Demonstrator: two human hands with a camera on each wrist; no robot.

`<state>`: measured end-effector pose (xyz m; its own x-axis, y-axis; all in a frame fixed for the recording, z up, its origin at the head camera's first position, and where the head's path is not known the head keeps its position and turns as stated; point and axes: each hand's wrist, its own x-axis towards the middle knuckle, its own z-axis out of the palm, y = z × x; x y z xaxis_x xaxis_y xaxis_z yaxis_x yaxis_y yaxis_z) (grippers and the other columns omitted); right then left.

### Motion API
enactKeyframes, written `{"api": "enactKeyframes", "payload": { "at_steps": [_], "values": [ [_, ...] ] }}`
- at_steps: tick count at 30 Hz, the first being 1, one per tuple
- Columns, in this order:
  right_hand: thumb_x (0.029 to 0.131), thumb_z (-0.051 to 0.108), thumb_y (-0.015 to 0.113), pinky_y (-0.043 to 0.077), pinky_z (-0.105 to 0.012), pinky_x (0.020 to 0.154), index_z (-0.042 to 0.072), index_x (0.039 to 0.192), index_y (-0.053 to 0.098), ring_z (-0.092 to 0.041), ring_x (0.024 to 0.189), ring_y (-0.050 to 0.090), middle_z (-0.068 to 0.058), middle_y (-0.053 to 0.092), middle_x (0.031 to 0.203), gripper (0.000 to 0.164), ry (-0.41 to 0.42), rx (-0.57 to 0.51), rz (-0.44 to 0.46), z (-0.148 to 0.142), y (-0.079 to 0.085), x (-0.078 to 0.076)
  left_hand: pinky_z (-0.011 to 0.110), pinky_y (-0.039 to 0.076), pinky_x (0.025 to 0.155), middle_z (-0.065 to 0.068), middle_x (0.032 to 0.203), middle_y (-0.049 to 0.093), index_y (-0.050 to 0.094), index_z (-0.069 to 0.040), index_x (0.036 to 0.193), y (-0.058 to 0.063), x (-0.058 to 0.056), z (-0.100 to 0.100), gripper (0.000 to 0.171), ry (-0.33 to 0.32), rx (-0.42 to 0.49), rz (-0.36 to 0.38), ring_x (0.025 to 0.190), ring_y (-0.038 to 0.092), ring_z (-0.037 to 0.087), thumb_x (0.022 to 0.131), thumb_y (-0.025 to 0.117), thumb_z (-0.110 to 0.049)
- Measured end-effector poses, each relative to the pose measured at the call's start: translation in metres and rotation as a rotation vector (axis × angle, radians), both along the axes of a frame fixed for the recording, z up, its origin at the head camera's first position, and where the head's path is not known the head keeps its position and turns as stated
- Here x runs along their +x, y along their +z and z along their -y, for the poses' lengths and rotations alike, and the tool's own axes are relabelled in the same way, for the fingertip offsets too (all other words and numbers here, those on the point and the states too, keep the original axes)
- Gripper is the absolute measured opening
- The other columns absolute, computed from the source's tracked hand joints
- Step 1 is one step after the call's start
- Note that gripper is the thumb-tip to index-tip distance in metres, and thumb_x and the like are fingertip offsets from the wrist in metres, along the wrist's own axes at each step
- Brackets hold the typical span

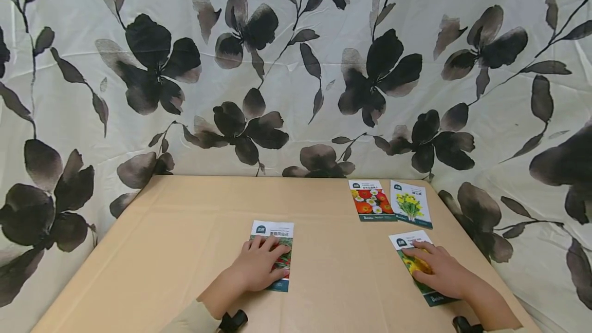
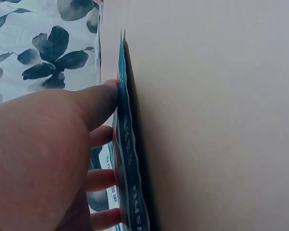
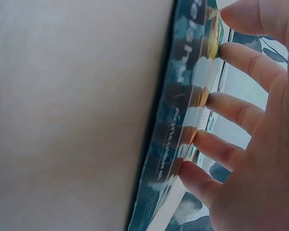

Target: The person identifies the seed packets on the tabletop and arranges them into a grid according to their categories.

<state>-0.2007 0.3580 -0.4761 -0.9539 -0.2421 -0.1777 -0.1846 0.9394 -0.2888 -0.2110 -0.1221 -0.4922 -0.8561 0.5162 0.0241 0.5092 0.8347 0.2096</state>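
My left hand [image 1: 259, 269] rests with its fingertips on a seed packet [image 1: 277, 231] showing red flowers, a white top and a dark teal bottom band. In the left wrist view the thumb and fingertips press the packet's printed face [image 2: 127, 144], seen nearly edge-on. Over to the right, my right hand [image 1: 441, 270] lies spread on another seed packet [image 1: 436, 299] with a yellow flower picture, tilted on the table. Its fingertips touch the glossy front of that packet [image 3: 183, 53] in the right wrist view. Each hand covers much of its packet's picture.
Two more seed packets lie at the table's back right: one with red and white flowers [image 1: 373, 202], slightly overlapping one with a yellow flowering plant [image 1: 411, 204]. The tan tabletop [image 1: 194, 220] ends at a floral curtain [image 1: 296, 81]. Its right edge runs near the right hand.
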Motion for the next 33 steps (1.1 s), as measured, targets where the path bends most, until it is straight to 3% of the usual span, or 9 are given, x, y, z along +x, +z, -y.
{"api": "enactKeyframes", "payload": {
  "at_steps": [7,12,26,33],
  "values": [
    [0.088,0.044,0.075,0.051,-0.063,0.093,0.024,0.14,0.064,-0.035,0.121,0.049,-0.022,0.046,0.153,0.056,-0.001,0.0,-0.009,0.001,0.0,0.001,0.058,0.04,0.09,0.003,0.136,0.054,0.06,-0.032,0.14,-0.003,0.0,0.01,0.053,-0.008,0.032,-0.029,0.115,0.045,0.03,0.096,0.059,-0.062],
    [0.088,0.044,0.075,0.051,-0.063,0.094,0.024,0.14,0.064,-0.035,0.121,0.049,-0.021,0.046,0.154,0.057,-0.006,-0.001,-0.008,0.001,0.0,0.001,0.06,0.039,0.093,0.004,0.138,0.053,0.059,-0.031,0.141,0.001,0.003,0.014,0.052,0.005,0.038,-0.004,0.118,0.045,0.032,0.097,0.059,-0.06],
    [0.088,0.044,0.075,0.051,-0.064,0.093,0.026,0.141,0.063,-0.034,0.12,0.049,-0.021,0.046,0.154,0.057,-0.028,0.008,0.012,0.004,0.002,0.001,0.063,0.039,0.093,0.005,0.139,0.052,0.059,-0.028,0.141,-0.003,0.005,0.026,0.051,0.025,0.054,-0.007,0.12,0.045,0.033,0.098,0.061,-0.056],
    [0.089,0.045,0.075,0.05,-0.064,0.094,0.026,0.141,0.063,-0.035,0.121,0.048,-0.022,0.046,0.155,0.057,-0.02,-0.001,0.007,0.003,0.003,0.002,0.061,0.039,0.092,0.006,0.138,0.053,0.06,-0.027,0.14,0.003,0.008,0.03,0.051,0.031,0.059,0.001,0.118,0.045,0.033,0.097,0.062,-0.055]
  ]
}}
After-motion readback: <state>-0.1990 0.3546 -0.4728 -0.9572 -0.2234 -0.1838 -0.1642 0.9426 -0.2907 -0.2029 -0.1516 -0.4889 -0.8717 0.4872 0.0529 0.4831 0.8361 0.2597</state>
